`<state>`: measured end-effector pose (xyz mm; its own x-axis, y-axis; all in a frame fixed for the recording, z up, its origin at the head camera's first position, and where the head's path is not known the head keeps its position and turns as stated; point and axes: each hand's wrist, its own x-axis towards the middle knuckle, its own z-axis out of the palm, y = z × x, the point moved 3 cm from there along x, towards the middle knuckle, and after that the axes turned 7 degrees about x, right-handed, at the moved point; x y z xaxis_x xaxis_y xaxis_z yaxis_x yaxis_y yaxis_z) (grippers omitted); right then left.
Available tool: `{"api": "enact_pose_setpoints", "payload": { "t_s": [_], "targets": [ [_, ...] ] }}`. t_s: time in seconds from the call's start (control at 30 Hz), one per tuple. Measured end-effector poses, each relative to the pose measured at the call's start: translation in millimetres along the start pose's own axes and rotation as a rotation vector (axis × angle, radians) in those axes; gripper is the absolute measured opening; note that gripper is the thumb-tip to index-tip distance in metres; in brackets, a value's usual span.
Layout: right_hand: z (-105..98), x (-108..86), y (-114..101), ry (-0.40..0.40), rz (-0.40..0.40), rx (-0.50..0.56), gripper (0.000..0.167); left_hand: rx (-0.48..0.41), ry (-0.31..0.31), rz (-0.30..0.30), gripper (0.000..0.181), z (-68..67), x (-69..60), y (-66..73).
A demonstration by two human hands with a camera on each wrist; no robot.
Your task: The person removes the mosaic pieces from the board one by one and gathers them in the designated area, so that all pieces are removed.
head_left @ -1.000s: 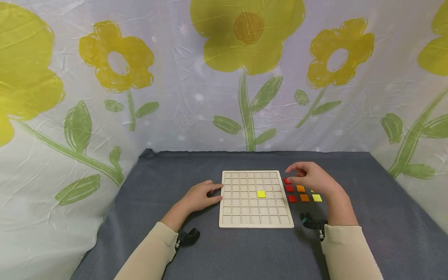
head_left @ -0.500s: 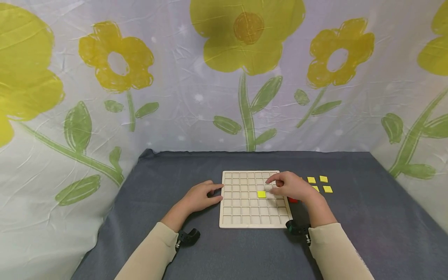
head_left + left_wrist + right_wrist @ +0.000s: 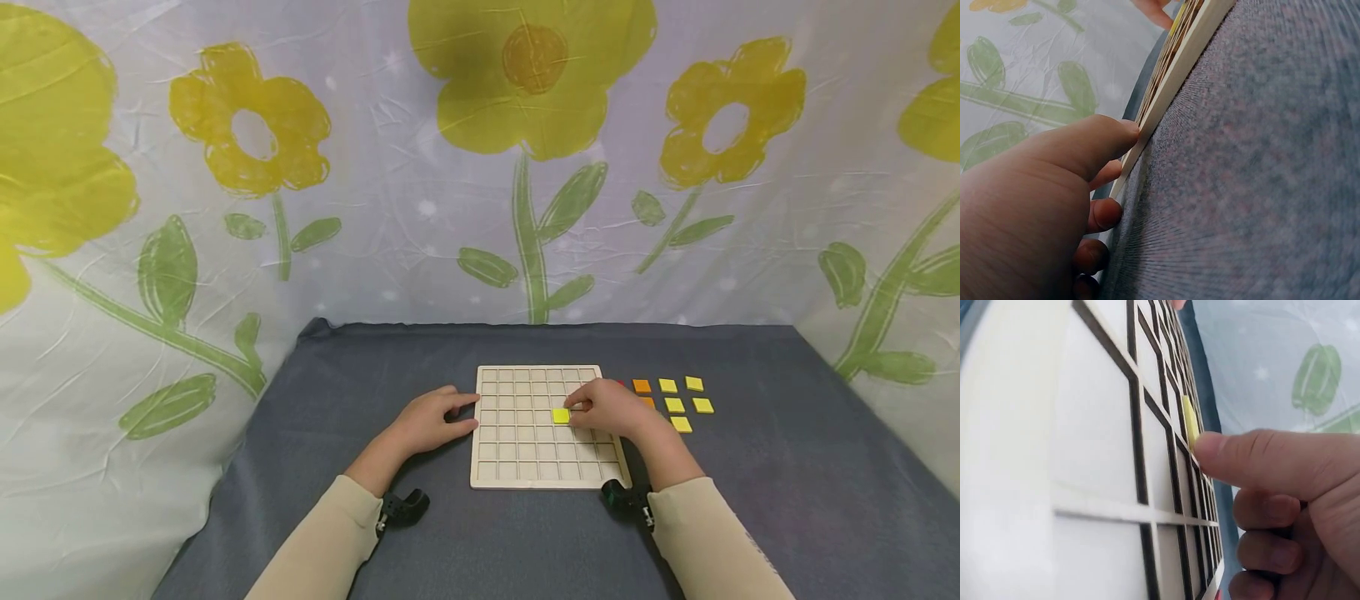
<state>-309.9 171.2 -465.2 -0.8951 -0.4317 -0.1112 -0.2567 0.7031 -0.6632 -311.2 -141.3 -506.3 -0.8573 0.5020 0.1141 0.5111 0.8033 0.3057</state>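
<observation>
A pale wooden grid board (image 3: 517,482) lies on the dark cloth, with one bright yellow square tile (image 3: 560,415) in a cell right of its middle. My left hand (image 3: 420,423) touches the board's left edge with thumb and fingertips. Over the board, my right hand (image 3: 611,408) has its thumb and index finger at the tile's right side. In the right wrist view the thumb tip meets or overlaps the yellow tile (image 3: 1190,422), while the other fingers are curled. The index finger is hidden there, so whether the tile is pinched cannot be seen.
Right of the board lie loose tiles: several yellow tiles (image 3: 674,405), orange tiles (image 3: 641,386) and a sliver of a red tile (image 3: 620,384), partly hidden by the right hand. Dark cloth (image 3: 480,542) covers the table, and a flowered curtain (image 3: 375,250) hangs behind it.
My right hand has moved left from over the loose tiles onto the board, down to the yellow tile. More of the loose yellow tiles show now. My left hand stays at the board's edge.
</observation>
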Motion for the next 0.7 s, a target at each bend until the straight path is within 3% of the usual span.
{"api": "enact_pose_setpoints", "payload": {
  "t_s": [0.23,0.7],
  "targets": [
    [3.2,0.2,-3.9,0.023,-0.046,-0.028,0.019,0.013,-0.005,0.000,0.051,-0.7,-0.7,0.6],
    [5.5,3.4,-3.2,0.049,-0.010,-0.056,0.019,0.005,0.000,0.002,0.051,-0.7,-0.6,0.8]
  ]
}}
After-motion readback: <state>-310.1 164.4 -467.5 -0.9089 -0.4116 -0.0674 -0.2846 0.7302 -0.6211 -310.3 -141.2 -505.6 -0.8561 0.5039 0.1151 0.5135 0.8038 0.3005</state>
